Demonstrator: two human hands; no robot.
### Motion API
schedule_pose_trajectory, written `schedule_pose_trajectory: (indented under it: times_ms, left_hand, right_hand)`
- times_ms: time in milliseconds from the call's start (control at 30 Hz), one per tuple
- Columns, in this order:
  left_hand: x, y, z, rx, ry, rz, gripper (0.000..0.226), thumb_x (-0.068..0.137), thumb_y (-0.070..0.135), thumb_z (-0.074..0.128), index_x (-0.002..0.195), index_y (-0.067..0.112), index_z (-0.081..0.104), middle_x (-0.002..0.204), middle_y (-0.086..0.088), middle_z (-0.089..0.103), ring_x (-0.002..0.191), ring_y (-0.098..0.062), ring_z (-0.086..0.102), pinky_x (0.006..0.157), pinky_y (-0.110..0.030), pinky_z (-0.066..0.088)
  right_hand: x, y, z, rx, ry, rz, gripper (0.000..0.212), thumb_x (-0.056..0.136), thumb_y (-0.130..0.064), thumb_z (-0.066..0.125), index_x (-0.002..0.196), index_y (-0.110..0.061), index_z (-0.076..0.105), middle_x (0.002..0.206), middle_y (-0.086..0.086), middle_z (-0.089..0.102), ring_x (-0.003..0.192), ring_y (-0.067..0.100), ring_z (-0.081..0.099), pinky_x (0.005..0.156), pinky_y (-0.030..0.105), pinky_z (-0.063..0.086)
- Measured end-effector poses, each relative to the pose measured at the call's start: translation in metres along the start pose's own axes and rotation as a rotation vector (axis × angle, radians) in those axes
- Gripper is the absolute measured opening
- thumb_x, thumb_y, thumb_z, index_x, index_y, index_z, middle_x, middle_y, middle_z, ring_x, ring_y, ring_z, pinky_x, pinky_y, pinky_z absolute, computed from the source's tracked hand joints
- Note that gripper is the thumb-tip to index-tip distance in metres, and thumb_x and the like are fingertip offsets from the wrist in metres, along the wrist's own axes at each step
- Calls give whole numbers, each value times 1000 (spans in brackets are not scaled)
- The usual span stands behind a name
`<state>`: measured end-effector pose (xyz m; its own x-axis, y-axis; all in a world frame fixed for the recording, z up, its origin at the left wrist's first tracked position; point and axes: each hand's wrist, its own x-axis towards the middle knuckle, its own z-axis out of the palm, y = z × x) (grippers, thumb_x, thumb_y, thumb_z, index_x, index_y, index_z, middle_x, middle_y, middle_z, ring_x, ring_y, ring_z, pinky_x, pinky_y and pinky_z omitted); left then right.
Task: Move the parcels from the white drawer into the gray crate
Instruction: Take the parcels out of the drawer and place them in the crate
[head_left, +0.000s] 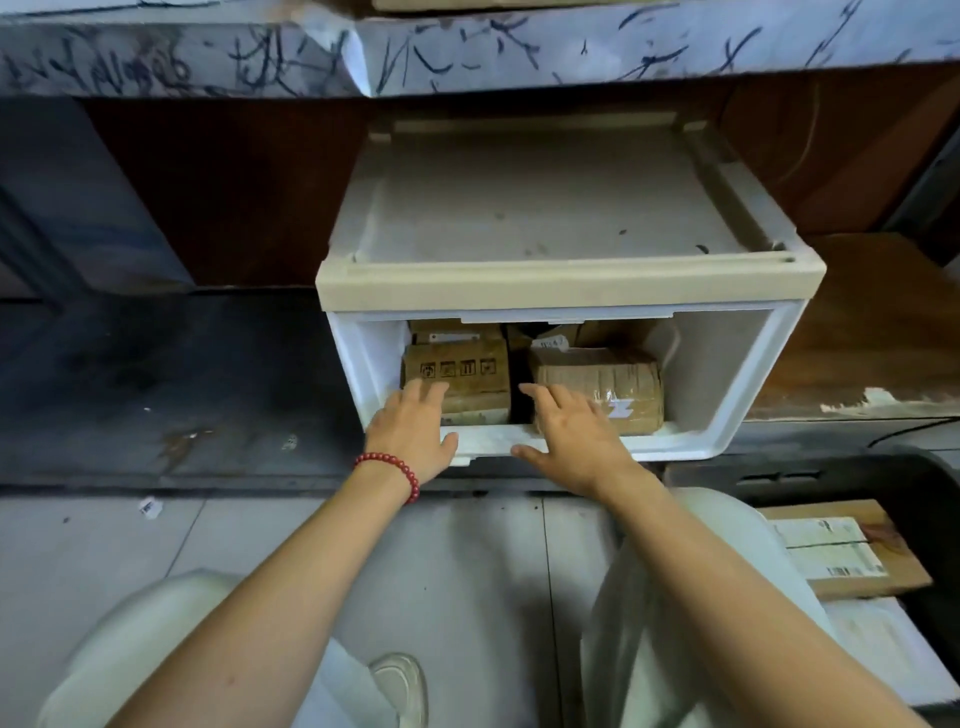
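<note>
Left hand (415, 423) and right hand (571, 439), fingers spread and holding nothing, lie over the drawer (753, 374) rim at centre frame, fingertips against box (467, 371) and taped parcel (613, 376).

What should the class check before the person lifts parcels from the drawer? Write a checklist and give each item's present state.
1. Drawer open, parcels in reach: ok.
2. Left hand gripping the left parcel: not ok; the fingers lie straight at its front.
3. Right hand gripping the right parcel: not ok; the fingers are spread over it, not curled.
4. Crate has room: cannot tell; it is partly out of view and already holds a parcel.
5. Rear parcels will stay put: cannot tell; they are mostly hidden.
</note>
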<state>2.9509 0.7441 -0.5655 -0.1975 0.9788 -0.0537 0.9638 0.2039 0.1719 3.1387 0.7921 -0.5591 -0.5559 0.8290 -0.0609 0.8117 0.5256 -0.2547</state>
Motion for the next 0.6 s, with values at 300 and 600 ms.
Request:
schedule_pose_trajectory:
  times_ms: [300,600]
  left_hand:
    - [45,-1,31,-135,70,-94,72,88,30,60,148,22,22,154,-14,7,141,-40,15,104,-49,41]
    - [68,-2,33,-309,165,-247,99,76,38,73,148,3,15,154,-19,20,144,-32,17,116,-38,18]
  right_hand:
    - [45,-10,31,42,-35,80,75,92,-43,57,150,-15,19,150,9,35,136,28,33,110,43,30]
    - [68,-4,40,440,-44,213,85,82,-34,73,147,-9,24,136,15,51,123,30,51,104,37,44]
